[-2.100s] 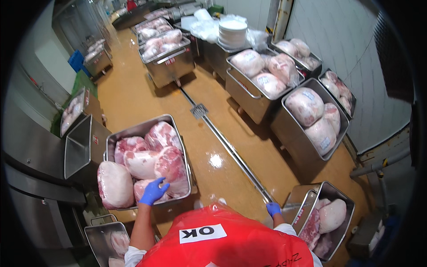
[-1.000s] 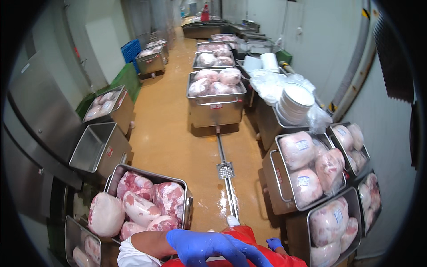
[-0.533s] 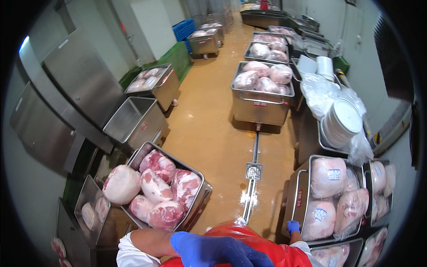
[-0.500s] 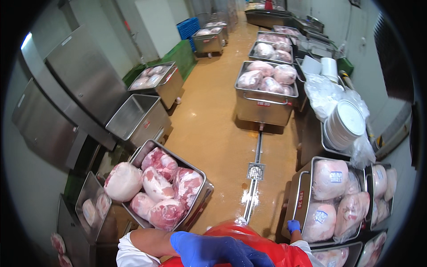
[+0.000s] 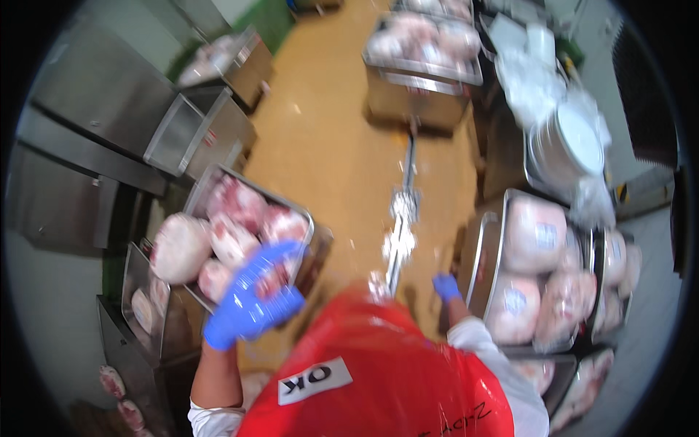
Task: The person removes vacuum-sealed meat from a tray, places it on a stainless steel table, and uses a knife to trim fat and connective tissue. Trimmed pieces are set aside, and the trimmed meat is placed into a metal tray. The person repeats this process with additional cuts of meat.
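Note:
My left hand (image 5: 255, 298), blue-gloved and open with finger and thumb apart, is over the near edge of a steel cart (image 5: 204, 178) of raw meat (image 5: 178, 247); blur hides whether it touches. My right hand (image 5: 445, 288), also blue-gloved, is lower right beside another cart (image 5: 477, 266) of bagged meat (image 5: 531, 233), left of its handle; blur hides its finger position. A red apron (image 5: 371, 379) covers my front.
An empty steel cart (image 5: 171, 146) and a loaded cart (image 5: 244, 69) line the left. Another loaded cart (image 5: 415, 95) stands ahead over a floor drain (image 5: 404, 207). Right are stacked white round objects (image 5: 564, 146), plastic bags (image 5: 531, 95) and the wall (image 5: 641, 233).
The view has tipped down. My left hand has risen from the lower edge to above the meat cart, fingers spreading. My right hand has moved up and left from the right cart's handle.

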